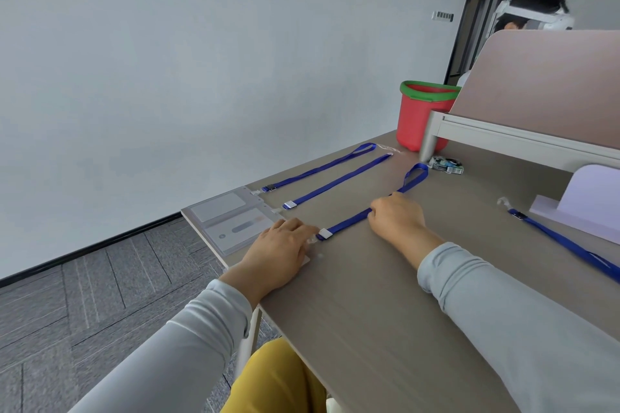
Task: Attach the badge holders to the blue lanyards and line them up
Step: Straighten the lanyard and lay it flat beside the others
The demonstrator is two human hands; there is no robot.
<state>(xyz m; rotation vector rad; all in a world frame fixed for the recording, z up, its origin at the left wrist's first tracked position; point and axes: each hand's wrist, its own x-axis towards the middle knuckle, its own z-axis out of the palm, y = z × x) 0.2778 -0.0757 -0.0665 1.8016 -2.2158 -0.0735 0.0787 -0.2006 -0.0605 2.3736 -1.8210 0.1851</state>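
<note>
1. The person sits at a grey-brown worktop (385, 295), both arms in pale grey sleeves reaching forward over it.
2. The left hand (278, 251) lies palm-down near the worktop's left edge, fingers flat and loosely together, covering most of a clear badge holder (306, 260); only a corner of the holder shows beneath it. Its fingertips sit right at the white clip of the third lanyard (355, 220).
3. The right hand (396, 214) rests on that same blue strap about midway along, fingers curled down over it; whether it pinches the strap or only presses it flat, I cannot tell.
4. Beyond the right hand the strap runs on to an open loop near a small crumpled wrapper (446, 165).
5. Two more blue lanyards lie stretched out and roughly parallel farther off: the far lanyard (322, 168) and the middle lanyard (339, 182), each with its clip end toward the left edge.
6. Two badge holders (231, 221) lie side by side at that edge, their tabs just beside those clips.
7. A fourth lanyard (567, 243) lies well apart on the right, unattached, beside a lilac stand (590, 198).
8. A red bin with a green rim (419, 114) stands at the far end.
</note>
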